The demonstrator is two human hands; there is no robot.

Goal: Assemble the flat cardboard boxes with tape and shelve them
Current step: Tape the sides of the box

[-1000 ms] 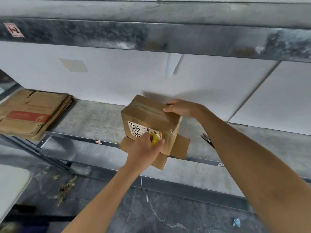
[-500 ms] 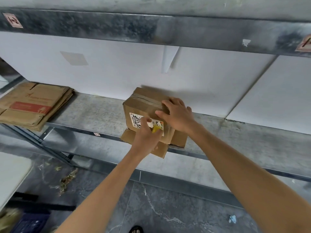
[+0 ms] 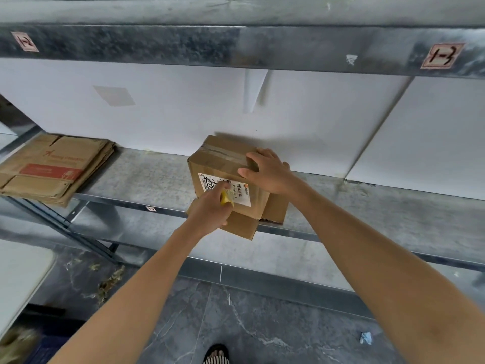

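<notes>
Box (image 3: 220, 167) now settled on shelf (image 3: 144, 177), right hand (image 3: 267, 172) flat on top, left hand (image 3: 210, 210) grip round yellow tool (image 3: 225, 200)

Right hand: you have drawn your right hand (image 3: 267, 172) back from the far top edge of the box (image 3: 223, 166) to the near right corner, and it now lies flat there.
Left hand: your left hand (image 3: 210, 208) has climbed from the lower front face onto the label (image 3: 242, 193), bringing the yellow tool (image 3: 226, 200) up against the print.
Box: it seems slightly further in on the shelf (image 3: 147, 174), with less flap hanging past the front rail (image 3: 118, 203).
View: your sandalled foot (image 3: 216, 354) has come into sight.
</notes>
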